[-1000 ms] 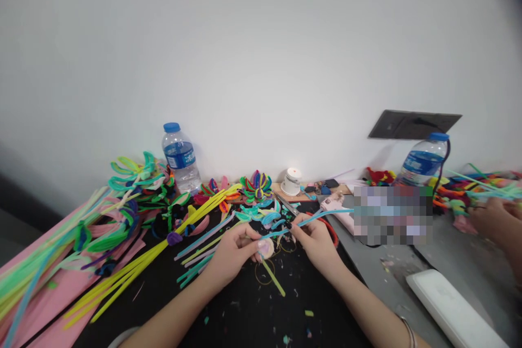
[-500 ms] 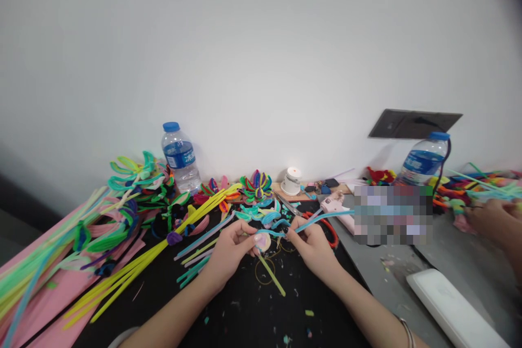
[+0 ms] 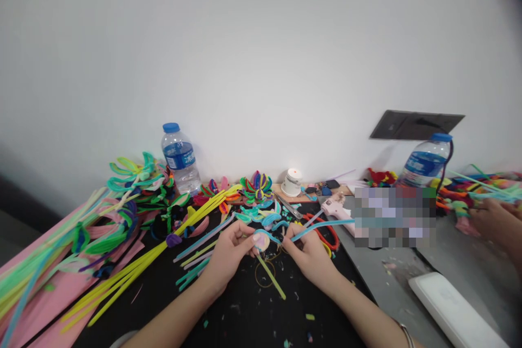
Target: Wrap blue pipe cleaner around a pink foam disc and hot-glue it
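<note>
Between the thumb and fingers of my left hand [image 3: 231, 253] is a small round pipe-cleaner piece [image 3: 261, 240], cream at the rim with a lilac middle. My right hand [image 3: 309, 250] pinches a blue pipe cleaner [image 3: 324, 224] whose near end runs to the round piece and whose far end points right. Below the round piece a yellow-green pipe cleaner [image 3: 272, 278] slants down over the black mat; I cannot tell whether it is joined to the piece. Just behind my hands lie teal and blue looped petals [image 3: 261, 213] and scissors [image 3: 290, 206].
Bundled yellow pipe cleaners [image 3: 150, 261] and a heap of fuzzy flowers [image 3: 141, 174] are at left. Water bottles [image 3: 179, 157] stand by the wall. A pink glue gun [image 3: 336, 209], a white box [image 3: 452, 304] and another person's hand [image 3: 495, 220] are at right.
The blue pipe cleaner's free part has swung slightly downward, and my right hand has shifted a little down and left. My left hand keeps the round piece in nearly the same place.
</note>
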`<state>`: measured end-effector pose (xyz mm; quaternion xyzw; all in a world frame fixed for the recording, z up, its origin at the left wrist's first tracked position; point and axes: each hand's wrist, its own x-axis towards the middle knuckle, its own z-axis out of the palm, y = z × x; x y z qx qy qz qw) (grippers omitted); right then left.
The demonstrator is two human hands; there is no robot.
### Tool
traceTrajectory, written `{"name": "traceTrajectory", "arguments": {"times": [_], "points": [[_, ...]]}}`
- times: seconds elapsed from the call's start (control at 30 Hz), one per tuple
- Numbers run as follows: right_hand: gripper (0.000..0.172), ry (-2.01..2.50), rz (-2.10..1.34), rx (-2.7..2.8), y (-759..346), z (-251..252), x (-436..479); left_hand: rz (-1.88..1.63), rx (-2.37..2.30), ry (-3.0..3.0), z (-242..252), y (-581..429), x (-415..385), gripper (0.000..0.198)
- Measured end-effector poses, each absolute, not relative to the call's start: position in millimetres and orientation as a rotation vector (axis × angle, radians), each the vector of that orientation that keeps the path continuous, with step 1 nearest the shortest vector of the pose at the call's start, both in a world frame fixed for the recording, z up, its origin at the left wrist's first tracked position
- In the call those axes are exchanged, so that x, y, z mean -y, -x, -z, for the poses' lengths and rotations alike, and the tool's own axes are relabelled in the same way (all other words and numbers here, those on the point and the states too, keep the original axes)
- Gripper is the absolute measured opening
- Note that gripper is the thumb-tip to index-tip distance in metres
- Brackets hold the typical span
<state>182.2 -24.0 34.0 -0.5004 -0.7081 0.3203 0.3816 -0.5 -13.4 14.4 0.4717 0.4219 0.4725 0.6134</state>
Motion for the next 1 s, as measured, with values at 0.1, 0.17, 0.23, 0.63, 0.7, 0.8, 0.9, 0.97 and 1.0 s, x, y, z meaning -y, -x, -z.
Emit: {"name": "traceTrajectory", "arguments": {"times": [0.1,0.17,0.23,0.63,0.7,0.8,0.9,0.97,1.0], "points": [[0.024,1.266,-0.834,1.816,-180.7,-32.7,24.3,-1.093,-0.968,-1.052,-14.1,0.4,14.0,0.022],[0.024,1.257,-0.842,1.821,-179.3,-31.7,24.5,-1.095,-0.965,-1.036,-14.2,0.5,14.4,0.022],[0.024,1.247,-0.842,1.830,-178.0,-30.7,25.0,-1.096,-0.960,-1.027,-14.4,0.5,14.7,0.023],[0.025,1.198,-0.773,1.923,-173.3,-26.5,28.9,-1.100,-0.934,-0.932,-16.7,-1.1,17.1,0.027],[0.026,1.189,-0.751,1.924,-172.5,-26.3,28.6,-1.101,-0.940,-0.931,-17.2,-1.5,17.4,0.027],[0.026,1.179,-0.734,1.911,-171.3,-25.9,28.2,-1.097,-0.953,-0.936,-18.0,-2.4,17.8,0.028],[0.026,1.166,-0.735,1.903,-170.7,-25.1,27.6,-1.108,-0.951,-0.936,-18.7,-3.4,18.6,0.029],[0.024,1.158,-0.737,1.899,-170.8,-24.7,27.0,-1.110,-0.935,-0.928,-19.1,-3.9,19.4,0.029],[0.024,1.158,-0.739,1.895,-170.9,-24.5,26.7,-1.108,-0.923,-0.922,-19.2,-4.1,19.9,0.029]]}}
